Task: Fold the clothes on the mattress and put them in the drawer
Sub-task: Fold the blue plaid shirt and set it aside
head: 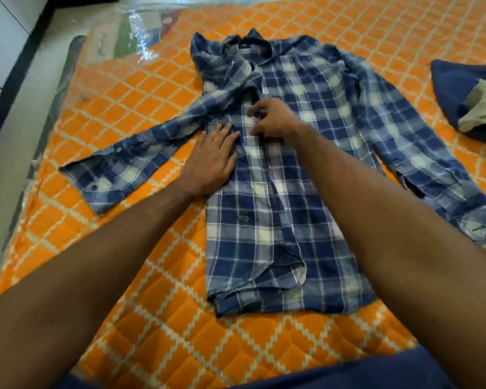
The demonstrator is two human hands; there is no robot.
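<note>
Both your arms reached forward, bare to above the elbow. Your left hand (212,161) lay flat, palm down, fingers straight and close together, pointing away from you. Your right hand (270,119) sat just beyond it and to its right, wrist bent inward, fingers curled with the tips pinched together near the thumb.
</note>
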